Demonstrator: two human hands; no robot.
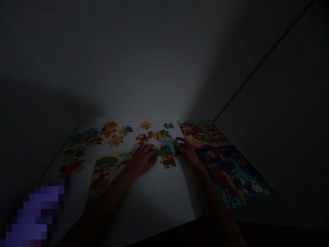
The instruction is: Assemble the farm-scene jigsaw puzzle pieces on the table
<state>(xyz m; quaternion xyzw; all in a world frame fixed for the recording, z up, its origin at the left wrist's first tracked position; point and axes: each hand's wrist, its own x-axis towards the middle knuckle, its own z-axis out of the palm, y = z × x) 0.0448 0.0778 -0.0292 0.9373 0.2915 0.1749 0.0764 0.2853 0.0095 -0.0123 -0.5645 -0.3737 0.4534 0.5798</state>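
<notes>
Dim shot, both hands on a jigsaw.

Left hand [142, 160] lies flat, fingers spread, on the top edge of the half-built frame [102, 171], probably to keep it from sliding. Right hand [187, 151] is at 3 o'clock from it, fingertips pinching a bluish piece [170, 145] right at the end of that top row, looks like lining up the tabs. A tree piece [168, 161] hangs just below the join. Loose pieces [115, 133] are scattered at 11 to 12 o'clock on the white counter [159, 195], face up so they're easy to scan. Two finished puzzles [221, 161] sit at 3 o'clock, well clear of the work.
</notes>
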